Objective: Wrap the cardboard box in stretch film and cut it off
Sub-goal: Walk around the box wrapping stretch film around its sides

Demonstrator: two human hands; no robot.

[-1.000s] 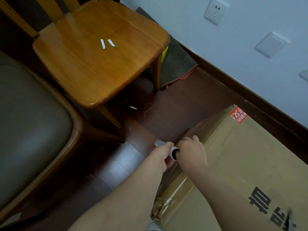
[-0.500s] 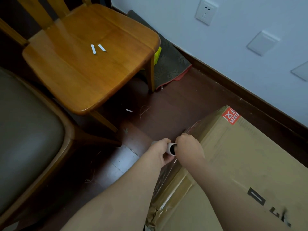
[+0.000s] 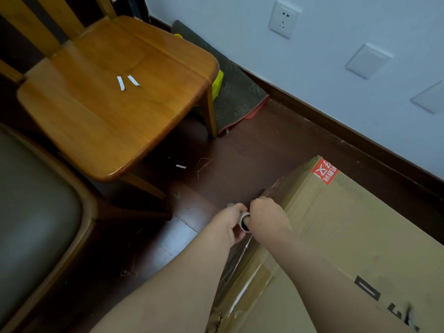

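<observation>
I see both hands curled round the film roll (image 3: 245, 222), left hand (image 3: 230, 223) on its far end, right hand (image 3: 266, 217) on the near end, at the box (image 3: 348, 236) edge. The box lies on the floor (image 3: 240, 159) near the chair (image 3: 115, 97).

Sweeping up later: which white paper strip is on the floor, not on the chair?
The lone strip on the dark floor below the chair seat's front edge; the other two lie on it.

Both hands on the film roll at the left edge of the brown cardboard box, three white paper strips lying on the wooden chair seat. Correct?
Not quite: the head view shows two white paper strips on the wooden chair seat, not three; a third lies on the floor. The rest holds: left hand and right hand grip the film roll at the brown cardboard box edge.
</observation>
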